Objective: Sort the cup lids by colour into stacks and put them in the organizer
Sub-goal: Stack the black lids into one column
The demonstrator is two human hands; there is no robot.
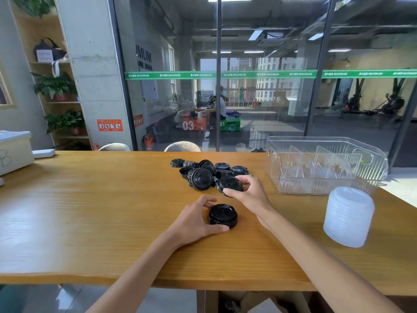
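A loose pile of black cup lids (203,173) lies on the wooden table (90,211) past my hands. My left hand (196,220) curls around a short stack of black lids (223,215) standing on the table, thumb on its near side. My right hand (249,192) pinches one black lid (230,185) at the near edge of the pile, tilted slightly. A tall stack of white lids (348,216) stands at the right. The clear plastic organizer (325,163), with upright dividers, sits at the far right.
A white box (13,152) marked with a letter sits at the table's far left, a white flat object (44,153) beside it. Two chair backs (182,146) rise behind the far edge. A glass wall stands beyond the table.
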